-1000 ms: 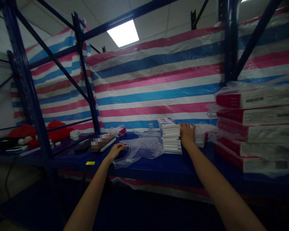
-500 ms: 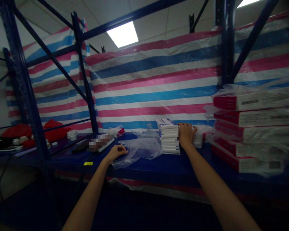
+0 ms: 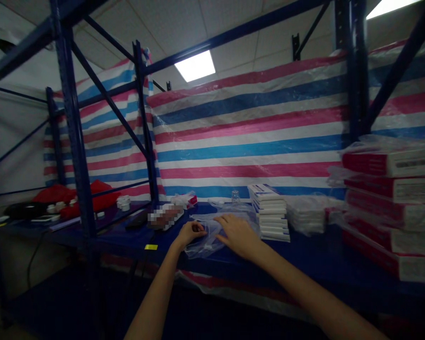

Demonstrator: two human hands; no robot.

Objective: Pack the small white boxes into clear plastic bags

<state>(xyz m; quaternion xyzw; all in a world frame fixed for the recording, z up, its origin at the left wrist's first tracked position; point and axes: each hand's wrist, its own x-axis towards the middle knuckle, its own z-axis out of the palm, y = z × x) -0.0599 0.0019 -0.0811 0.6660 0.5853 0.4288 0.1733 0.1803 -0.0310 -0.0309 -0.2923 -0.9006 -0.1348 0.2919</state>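
Observation:
A clear plastic bag (image 3: pixel 212 243) lies crumpled on the blue shelf (image 3: pixel 304 264). At its left edge, my left hand (image 3: pixel 191 233) has its fingers curled together, pinching the plastic. My right hand (image 3: pixel 235 233) reaches over the bag with fingers stretched out and apart, holding nothing; whether it touches the plastic I cannot tell. Just right of that hand stands a stack of small white boxes (image 3: pixel 271 215) with blue markings. A second stack, wrapped in clear plastic (image 3: pixel 306 215), sits to its right.
Several red-and-white boxes in plastic (image 3: pixel 393 215) are piled at the far right. A phone-like device (image 3: pixel 165 217), partly blurred out, lies left of my hands. White jars (image 3: pixel 123 203) and red cloth or bags (image 3: pixel 104 193) lie farther left. Blue rack posts (image 3: pixel 76 137) rise on that side.
My right hand has left the side of the white box stack and moved left over the bag. My left hand stays at the bag's edge. The camera view has shifted left.

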